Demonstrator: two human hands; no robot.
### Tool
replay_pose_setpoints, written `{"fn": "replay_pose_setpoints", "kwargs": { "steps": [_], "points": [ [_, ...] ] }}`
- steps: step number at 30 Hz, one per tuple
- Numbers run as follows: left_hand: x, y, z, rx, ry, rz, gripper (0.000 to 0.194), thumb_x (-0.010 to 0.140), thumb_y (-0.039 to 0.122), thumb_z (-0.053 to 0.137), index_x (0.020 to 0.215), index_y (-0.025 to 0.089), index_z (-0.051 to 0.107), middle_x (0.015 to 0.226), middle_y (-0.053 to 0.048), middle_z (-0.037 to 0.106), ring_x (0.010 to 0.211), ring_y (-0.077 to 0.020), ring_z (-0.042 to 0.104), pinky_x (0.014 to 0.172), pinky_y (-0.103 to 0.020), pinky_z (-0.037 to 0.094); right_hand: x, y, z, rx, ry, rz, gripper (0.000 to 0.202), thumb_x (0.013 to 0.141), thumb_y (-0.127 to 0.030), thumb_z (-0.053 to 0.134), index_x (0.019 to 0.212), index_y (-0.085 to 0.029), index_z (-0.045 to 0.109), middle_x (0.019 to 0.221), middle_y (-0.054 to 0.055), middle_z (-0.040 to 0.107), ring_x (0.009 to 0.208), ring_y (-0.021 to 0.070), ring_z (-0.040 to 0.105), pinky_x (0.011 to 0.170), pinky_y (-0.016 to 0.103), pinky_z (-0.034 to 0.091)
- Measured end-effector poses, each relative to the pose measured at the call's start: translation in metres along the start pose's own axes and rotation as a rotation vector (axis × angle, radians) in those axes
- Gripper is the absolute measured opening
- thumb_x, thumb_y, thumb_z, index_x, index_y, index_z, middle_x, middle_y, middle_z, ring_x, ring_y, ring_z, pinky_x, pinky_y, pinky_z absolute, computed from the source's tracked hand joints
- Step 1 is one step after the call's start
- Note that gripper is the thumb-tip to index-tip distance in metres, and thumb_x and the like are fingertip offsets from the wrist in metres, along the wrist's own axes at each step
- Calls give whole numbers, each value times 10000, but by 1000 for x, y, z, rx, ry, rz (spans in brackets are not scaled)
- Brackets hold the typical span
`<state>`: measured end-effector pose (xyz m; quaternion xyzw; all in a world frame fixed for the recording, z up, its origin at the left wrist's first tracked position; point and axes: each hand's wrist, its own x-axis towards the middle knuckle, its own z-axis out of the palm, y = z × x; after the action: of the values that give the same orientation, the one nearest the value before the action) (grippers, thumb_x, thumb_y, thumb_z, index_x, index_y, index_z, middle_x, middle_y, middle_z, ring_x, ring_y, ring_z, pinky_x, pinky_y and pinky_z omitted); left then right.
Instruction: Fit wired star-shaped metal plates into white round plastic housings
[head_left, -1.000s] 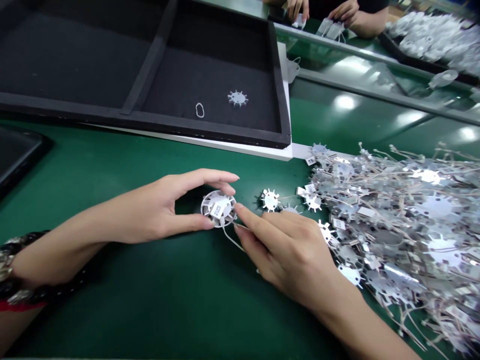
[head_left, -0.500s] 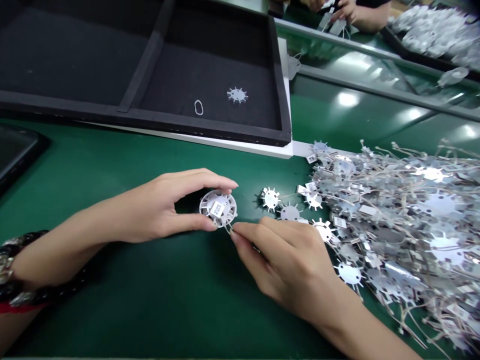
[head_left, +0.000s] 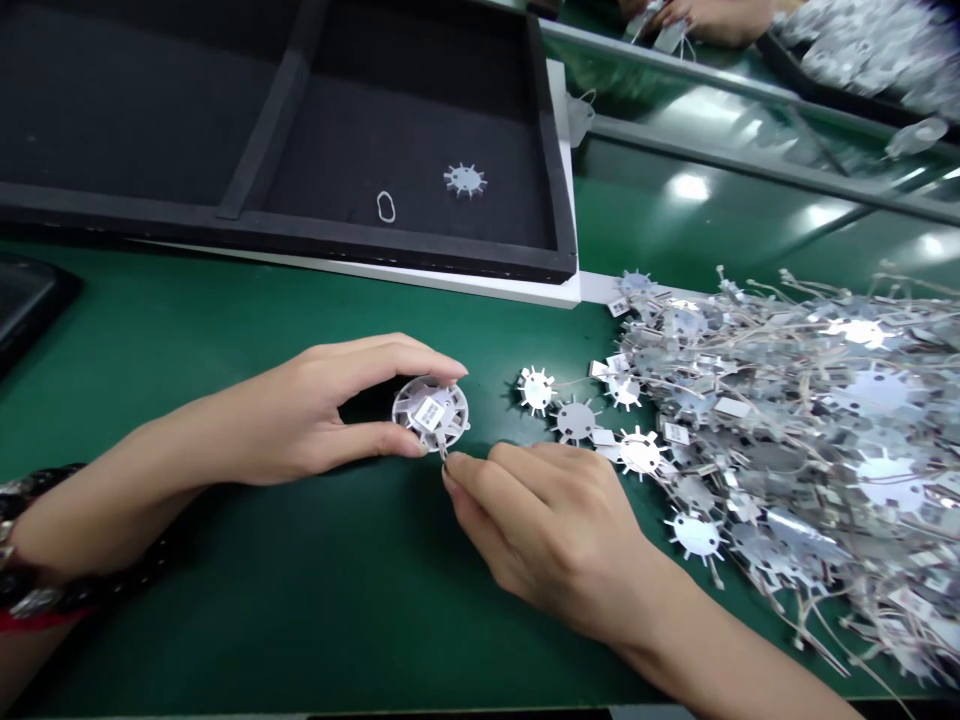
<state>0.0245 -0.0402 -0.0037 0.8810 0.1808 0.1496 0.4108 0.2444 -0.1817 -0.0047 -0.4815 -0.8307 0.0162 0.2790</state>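
Note:
My left hand (head_left: 330, 410) grips a round white plastic housing (head_left: 462, 425) between thumb and fingers, just above the green table. Inside the housing sits a metal plate with spokes and a small white label (head_left: 430, 413). My right hand (head_left: 547, 520) pinches a thin wire (head_left: 442, 452) at the housing's lower edge; its fingertips are close together there. Right of the housing lie loose spoked metal discs (head_left: 535, 390), a duller one (head_left: 575, 421) among them.
A big heap of spoked metal discs with wires (head_left: 787, 440) covers the right side. A black divided tray (head_left: 555, 200) at the back holds one disc (head_left: 465, 180) and a white loop (head_left: 385, 207). Beyond the ledge, a co-worker's hand (head_left: 720, 20) handles white parts.
The view has shifted slightly. My right fingers have moved a little left along the housing's lower edge, still pinching the wire. My left hand keeps its hold.

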Motion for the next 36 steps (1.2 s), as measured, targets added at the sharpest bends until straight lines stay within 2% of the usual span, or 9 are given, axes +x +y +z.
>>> {"fn": "replay_pose_setpoints", "kwargs": {
  "steps": [6,13,17,20,23,26,29,32,36],
  "points": [
    [-1,2,0,15,-29,17,398,1053,399,700,1444,357,641,1365,-37,716,1225,-251,695,1057,-324,567,0,1,0,-68,-53,17,373,1037,-86,538,684,-185,605,568,-38,494,479,113,360,494,327,232],
    [-4,2,1,87,-74,14,365,1062,370,669,1424,404,635,1349,-6,647,1190,-198,675,1055,-255,541,-2,2,4,-63,-56,14,377,1056,-93,527,704,-188,621,568,-39,500,488,123,366,515,324,232],
    [-4,-2,1,46,-88,-12,356,1050,397,690,1402,418,637,1413,12,657,1288,-223,664,1094,-277,547,-2,3,4,-57,-73,20,368,1042,-91,546,697,-184,634,573,-35,507,489,130,382,514,328,247],
    [-4,-4,1,15,-116,-29,359,1056,411,681,1408,431,609,1491,33,658,1394,-238,627,1181,-342,523,-2,4,3,-61,-80,24,361,1036,-93,547,701,-187,641,574,-33,513,496,134,393,517,326,247],
    [-3,-3,2,4,-118,-51,348,1061,472,668,1398,426,593,1517,43,672,1497,-273,559,1321,-511,384,-1,4,2,-61,-95,27,364,1036,-95,538,703,-193,645,566,-36,505,495,137,380,523,324,243],
    [-1,-1,3,-24,-119,-76,334,1041,518,684,1340,387,616,1470,34,712,1492,-298,570,1357,-625,271,-1,5,1,-54,-97,25,364,1029,-93,543,694,-191,647,562,-36,499,493,139,371,523,324,248],
    [-1,-1,3,-28,-138,-111,362,1006,543,725,1308,367,634,1425,30,731,1459,-291,602,1361,-630,255,-1,6,1,-51,-98,18,357,1026,-101,552,695,-184,655,563,-34,503,493,139,379,522,327,250],
    [-3,-4,0,1,-168,-145,407,978,598,739,1319,401,633,1422,45,723,1500,-309,554,1351,-659,257,-2,6,0,-48,-106,21,357,1024,-107,563,688,-182,656,564,-34,509,494,138,389,527,328,255],
    [-7,-8,-2,83,-184,-144,552,916,689,763,1393,476,585,1461,50,697,1594,-400,406,1257,-731,391,-2,7,0,-49,-103,20,335,1014,-107,578,703,-177,681,567,-33,526,490,141,398,522,332,261]
  ]
}}
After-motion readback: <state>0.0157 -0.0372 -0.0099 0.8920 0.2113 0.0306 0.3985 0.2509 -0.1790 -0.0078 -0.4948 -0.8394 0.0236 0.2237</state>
